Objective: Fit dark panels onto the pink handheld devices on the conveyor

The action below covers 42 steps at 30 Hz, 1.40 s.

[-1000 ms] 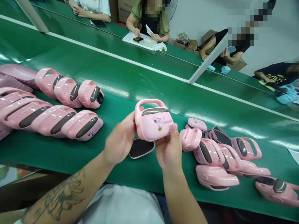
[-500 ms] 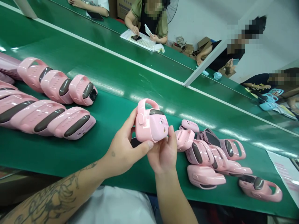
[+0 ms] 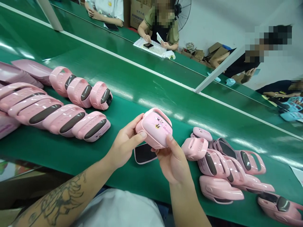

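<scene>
Gripping a rounded pink plastic case (image 3: 153,128), the left hand (image 3: 125,142) and right hand (image 3: 174,161) show its printed front (image 3: 159,126) apparently fitted; a black-faced panel (image 3: 143,154) lies separate.

Across the way, a black wire fan (image 3: 183,14) stands behind a green-sleeved co-worker (image 3: 174,34), a dark phone (image 3: 148,45) right there on white sheets (image 3: 156,51)! Cardboard boxes (image 3: 216,52) crowd the wall (image 3: 227,22); light-blue pieces (image 3: 291,116) sit far right.
</scene>
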Each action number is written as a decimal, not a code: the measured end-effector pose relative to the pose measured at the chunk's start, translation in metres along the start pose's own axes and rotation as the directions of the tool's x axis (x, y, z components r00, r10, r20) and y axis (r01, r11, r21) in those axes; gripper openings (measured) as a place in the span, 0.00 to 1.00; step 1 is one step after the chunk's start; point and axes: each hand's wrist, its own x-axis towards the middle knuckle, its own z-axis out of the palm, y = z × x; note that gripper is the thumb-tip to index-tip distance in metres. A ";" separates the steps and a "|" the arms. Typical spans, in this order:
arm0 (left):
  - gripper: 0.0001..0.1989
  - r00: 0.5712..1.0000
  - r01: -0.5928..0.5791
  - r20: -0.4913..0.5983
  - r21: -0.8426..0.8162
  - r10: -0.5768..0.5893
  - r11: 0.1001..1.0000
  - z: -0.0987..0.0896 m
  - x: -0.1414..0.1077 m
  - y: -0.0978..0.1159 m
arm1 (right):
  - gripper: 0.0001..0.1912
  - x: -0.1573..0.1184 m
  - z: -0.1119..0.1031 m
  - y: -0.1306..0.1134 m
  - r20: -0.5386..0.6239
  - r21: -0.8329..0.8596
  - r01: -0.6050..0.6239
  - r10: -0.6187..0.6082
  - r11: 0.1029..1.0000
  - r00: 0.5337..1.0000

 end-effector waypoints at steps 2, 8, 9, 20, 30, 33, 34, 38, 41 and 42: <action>0.37 1.000 0.001 0.003 0.015 -0.001 1.000 -0.005 -0.002 -0.001 | 0.20 0.000 0.003 0.002 -0.004 -0.016 -0.018 0.018 1.000 1.000; 0.36 0.995 -0.060 0.080 0.022 0.058 0.998 -0.020 -0.004 0.003 | 0.41 -0.006 0.013 0.015 0.105 -0.140 0.189 -0.175 0.972 0.979; 0.37 0.994 -0.063 0.093 0.034 0.060 0.997 -0.021 -0.004 0.003 | 0.43 -0.009 0.015 0.017 0.090 -0.152 0.198 -0.185 0.968 0.979; 0.35 0.987 -0.149 0.058 0.015 0.148 0.989 -0.031 -0.006 -0.007 | 0.45 -0.025 0.025 0.022 -0.010 -0.460 0.300 -0.343 0.836 0.939; 0.39 0.994 -0.096 -0.019 0.349 0.110 0.932 -0.038 0.005 -0.009 | 0.36 0.040 0.006 0.009 -0.079 -0.654 0.250 -0.393 0.714 0.916; 0.33 0.910 -0.227 -0.094 0.699 0.403 0.678 -0.062 -0.005 0.008 | 0.33 0.120 -0.006 -0.010 -0.243 -0.748 0.178 -0.514 0.639 0.823; 0.29 0.855 -0.269 -0.052 0.807 0.516 0.526 -0.073 -0.011 0.016 | 0.33 0.147 -0.009 -0.016 -0.302 -0.768 0.138 -0.544 0.626 0.783; 0.24 0.736 -0.153 0.024 0.979 0.677 0.132 -0.124 -0.029 0.049 | 0.38 0.224 -0.020 -0.030 -0.479 -0.788 -0.033 -0.579 0.614 0.660; 0.17 0.798 -0.054 -0.014 0.994 0.603 0.095 -0.148 -0.026 0.080 | 0.38 0.243 -0.028 -0.028 -0.505 -0.805 -0.102 -0.586 0.584 0.634; 0.16 0.815 -0.018 -0.035 0.996 0.579 0.087 -0.153 -0.019 0.091 | 0.39 0.244 -0.029 -0.027 -0.495 -0.816 -0.110 -0.587 0.568 0.640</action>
